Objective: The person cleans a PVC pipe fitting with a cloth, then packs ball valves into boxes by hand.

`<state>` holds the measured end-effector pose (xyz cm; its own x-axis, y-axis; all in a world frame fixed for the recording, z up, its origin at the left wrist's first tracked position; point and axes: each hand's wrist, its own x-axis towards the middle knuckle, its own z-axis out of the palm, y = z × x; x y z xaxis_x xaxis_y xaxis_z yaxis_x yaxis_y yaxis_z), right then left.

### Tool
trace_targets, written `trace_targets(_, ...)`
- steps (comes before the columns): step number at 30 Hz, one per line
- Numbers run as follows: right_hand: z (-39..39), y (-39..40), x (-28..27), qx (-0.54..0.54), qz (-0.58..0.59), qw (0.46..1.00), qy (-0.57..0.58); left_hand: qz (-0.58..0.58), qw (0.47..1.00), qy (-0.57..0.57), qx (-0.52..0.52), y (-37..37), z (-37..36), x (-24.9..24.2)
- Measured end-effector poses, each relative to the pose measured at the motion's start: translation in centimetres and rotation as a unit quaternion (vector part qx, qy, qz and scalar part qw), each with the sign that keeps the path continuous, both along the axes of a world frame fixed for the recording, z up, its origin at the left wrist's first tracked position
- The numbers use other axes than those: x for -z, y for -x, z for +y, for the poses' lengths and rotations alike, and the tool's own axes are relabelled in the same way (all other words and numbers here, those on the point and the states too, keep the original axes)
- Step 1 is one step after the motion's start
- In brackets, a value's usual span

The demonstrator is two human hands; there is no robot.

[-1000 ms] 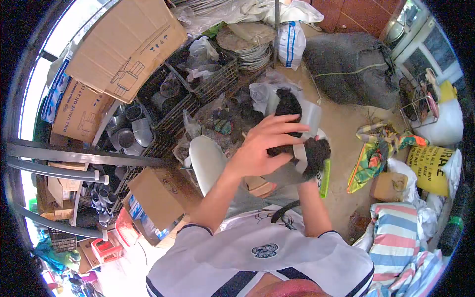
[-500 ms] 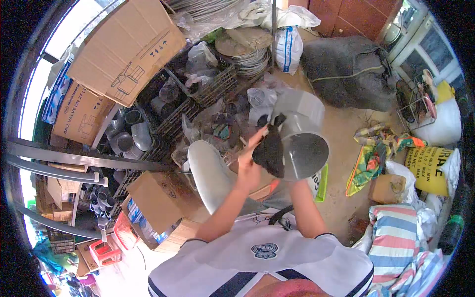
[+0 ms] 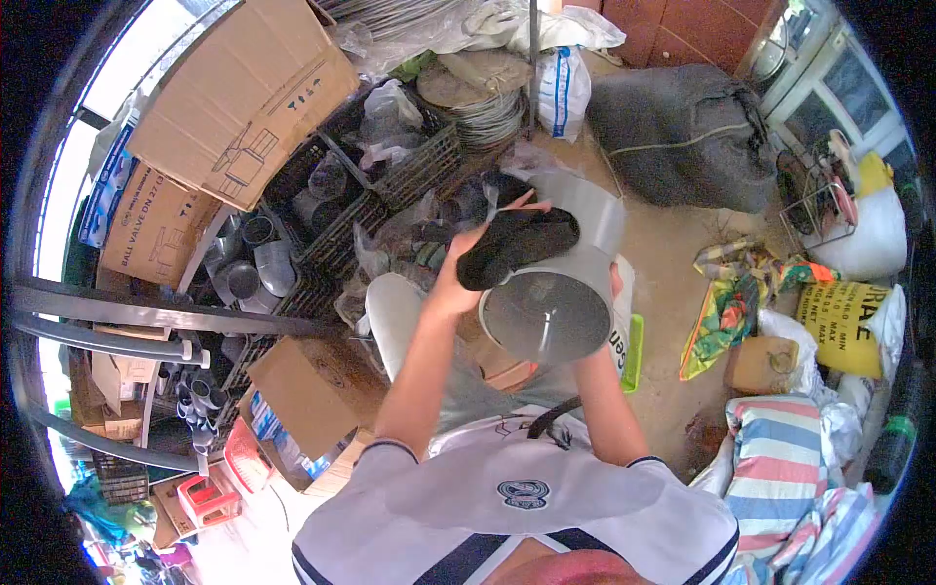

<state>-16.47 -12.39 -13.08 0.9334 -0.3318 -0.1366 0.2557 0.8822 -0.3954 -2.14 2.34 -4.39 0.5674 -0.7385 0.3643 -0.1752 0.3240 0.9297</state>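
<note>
A large grey pipe fitting (image 3: 551, 310) is held in front of my body, its round open end facing up toward me. My left hand (image 3: 458, 273) is at its left side, with a dark, black cloth-like piece (image 3: 517, 246) between palm and fitting; the fingertips show past the cloth. At the right side of the fitting, my right hand (image 3: 616, 283) grips it, mostly hidden behind the grey wall. Clear plastic wrap and other dark fittings lie beyond my left hand.
Black crates (image 3: 419, 166) of grey fittings stand at the left, under a large cardboard box (image 3: 244, 107). An open carton (image 3: 312, 400) sits lower left. A dark sack (image 3: 678, 136), a colourful cloth (image 3: 721, 322) and striped bags (image 3: 775, 448) lie on the right.
The fitting has moved left and turned slightly, its open end now nearer my body. The black cloth has shifted up and left with my left hand, and more of my right hand's fingers show.
</note>
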Motion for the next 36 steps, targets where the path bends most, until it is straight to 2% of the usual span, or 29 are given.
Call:
trace_targets(1, 0.3, 0.0, -0.1, 0.0, 0.0, 1.0, 0.0, -0.171, 0.985, 0.007, 0.038, -0.4, -0.5, -2.8)
trace_targets(2, 0.9, -0.1, -0.4, 0.009, 0.004, 1.0, -0.02, -0.17, 0.985, 0.007, 0.038, -0.6, -0.8, -3.0)
trace_targets(5, 1.5, -0.6, 1.4, 0.046, 0.01, 0.996, -0.076, -0.146, 0.988, 0.006, 0.054, -0.3, -1.6, -2.7)
trace_targets(7, 1.5, -1.0, 1.9, 0.071, 0.008, 0.991, -0.111, -0.008, 1.0, -0.02, 0.013, 1.3, -0.7, -0.3)
trace_targets(9, 1.5, -1.0, 1.7, 0.06, 0.022, 0.995, -0.077, -0.027, 0.992, -0.018, -0.121, 5.0, 0.2, 1.5)
trace_targets(12, 1.9, 0.1, 1.6, 0.045, 0.048, 0.998, -0.025, -0.015, 0.987, -0.049, -0.149, 5.9, 1.0, 7.0)
trace_targets(14, 2.3, 1.9, 1.6, 0.035, 0.075, 0.997, 0.009, 0.008, 0.981, -0.083, -0.176, 3.6, -0.2, 10.1)
trace_targets(17, 2.0, 3.6, 1.2, 0.02, 0.108, 0.992, 0.067, 0.039, 0.968, -0.127, -0.214, 2.4, 3.2, 15.1)
trace_targets(19, 1.6, 3.8, 2.2, 0.011, 0.123, 0.988, 0.088, 0.071, 0.961, -0.179, -0.2, 0.7, 1.5, 11.2)
trace_targets(20, 1.6, 3.3, 4.2, -0.032, -0.027, 0.998, -0.039, 0.117, 0.929, -0.257, -0.238, 0.5, 0.4, 9.7)
trace_targets(21, 1.6, 3.0, 5.3, -0.074, -0.177, 0.968, -0.165, 0.12, 0.928, -0.257, -0.241, 0.8, -0.1, 8.2)
trace_targets(22, 1.3, 2.9, 5.3, -0.077, -0.176, 0.967, -0.166, 0.214, 0.908, -0.297, -0.205, 1.1, -0.5, 6.8)
trace_targets(23, 0.9, 2.8, 5.0, -0.04, -0.11, 0.987, -0.105, 0.306, 0.877, -0.332, -0.166, 1.3, -1.0, 6.2)
trace_targets(24, 0.6, 2.8, 4.6, -0.003, -0.044, 0.998, -0.042, 0.297, 0.89, -0.27, -0.216, 2.6, -1.4, 7.1)
trace_targets(25, 0.4, 2.8, 4.1, -0.006, -0.044, 0.998, -0.042, 0.298, 0.889, -0.269, -0.219, 3.8, -1.1, 8.4)
trace_targets(27, 0.0, 2.9, 3.1, 0.028, -0.02, 0.999, -0.034, 0.343, 0.899, -0.144, -0.233, 5.9, -0.3, 11.2)
trace_targets(28, -0.4, 3.0, 3.3, 0.027, -0.019, 0.999, -0.034, 0.344, 0.898, -0.144, -0.234, 6.8, 0.4, 12.2)
trace_targets(30, -1.1, 3.1, 3.8, 0.043, 0.05, 0.997, 0.042, 0.401, 0.862, -0.219, -0.221, 8.0, 2.2, 12.7)
trace_targets(31, -1.4, 3.3, 3.9, 0.041, 0.051, 0.997, 0.041, 0.402, 0.861, -0.219, -0.223, 8.5, 3.2, 12.3)
trace_targets(33, -2.2, 2.9, 3.7, 0.013, 0.047, 0.996, 0.077, 0.191, 0.853, -0.446, -0.192, 9.1, 5.0, 9.4)
trace_targets(34, -2.7, 2.9, 4.2, 0.013, 0.047, 0.996, 0.076, 0.157, 0.885, -0.394, -0.191, 9.3, 6.4, 11.5)
trace_targets(36, -3.2, 3.0, 5.5, -0.043, 0.075, 0.995, 0.058, 0.196, 0.898, -0.353, -0.175, 9.0, 6.8, 8.0)
